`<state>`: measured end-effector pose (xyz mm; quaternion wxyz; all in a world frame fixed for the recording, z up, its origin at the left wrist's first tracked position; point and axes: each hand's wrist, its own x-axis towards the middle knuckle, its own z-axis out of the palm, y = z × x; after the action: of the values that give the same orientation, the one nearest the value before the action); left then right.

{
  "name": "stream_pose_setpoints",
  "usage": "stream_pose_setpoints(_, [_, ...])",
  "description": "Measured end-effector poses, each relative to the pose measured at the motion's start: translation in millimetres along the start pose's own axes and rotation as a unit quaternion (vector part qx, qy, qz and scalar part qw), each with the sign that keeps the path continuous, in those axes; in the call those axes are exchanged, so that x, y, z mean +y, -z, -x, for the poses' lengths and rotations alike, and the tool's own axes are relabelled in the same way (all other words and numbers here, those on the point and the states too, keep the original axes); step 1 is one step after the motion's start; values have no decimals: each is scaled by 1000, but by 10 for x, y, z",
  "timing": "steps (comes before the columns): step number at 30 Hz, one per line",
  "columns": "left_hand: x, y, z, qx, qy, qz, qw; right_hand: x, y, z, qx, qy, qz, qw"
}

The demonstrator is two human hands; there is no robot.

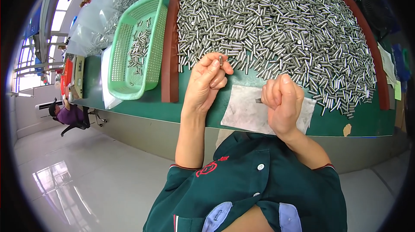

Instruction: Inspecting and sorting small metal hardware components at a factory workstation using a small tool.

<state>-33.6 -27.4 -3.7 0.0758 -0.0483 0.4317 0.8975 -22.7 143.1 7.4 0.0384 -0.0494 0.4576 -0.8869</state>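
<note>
Steel pin (221, 60) is sitting pinched between thumb and fingertips of the left hand (206, 81), near the close edge of the pin pile (272, 20). Right hand (283, 100) is hovering clenched over a smudged white sheet (242, 109); a dark piece (258, 100) is showing at its fingers, can't tell if gripped. Green basket (113, 70) is holding more pins (139, 50), left of the rail (170, 72).

Lighting bright. Windows (59, 19) beyond the left edge of the table (333, 124) overexposed; glare marks the floor (121, 180) off its near left corner. Metal pins (268, 29) toward the far edge carry highlights. Fisheye curvature bends straight edges; rim black.
</note>
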Motion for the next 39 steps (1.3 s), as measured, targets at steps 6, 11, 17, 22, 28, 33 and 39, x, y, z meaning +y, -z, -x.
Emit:
stream_pose_setpoints(6, [10, -30, 38, 2, 8, 1, 1000, -35, 23, 33, -10, -6, -29, 999])
stream_pose_setpoints(11, [-33, -45, 79, 4, 2, -33, 999, -26, 43, 51, -4, -16, -30, 999])
stream_pose_setpoints(17, [-184, -354, 390, 33, -63, -463, 884, -41, 15, 20, 34, -27, -28, 999])
stream_pose_setpoints(22, [-334, -507, 473, -9, -102, -651, 752, -41, 41, -15, 29, -21, -33, 999])
stream_pose_setpoints(28, [-474, -471, 486, 16, -166, -678, 716, -52, 118, 5, 45, 12, -62, 997])
stream_pose_setpoints(33, [-486, -482, 501, 30, -167, -675, 718, -80, 113, 8, 42, -28, -82, 995])
stream_pose_setpoints(39, [-495, -480, 500, 35, -168, -672, 720, -77, 130, 13, 35, -37, -82, 995])
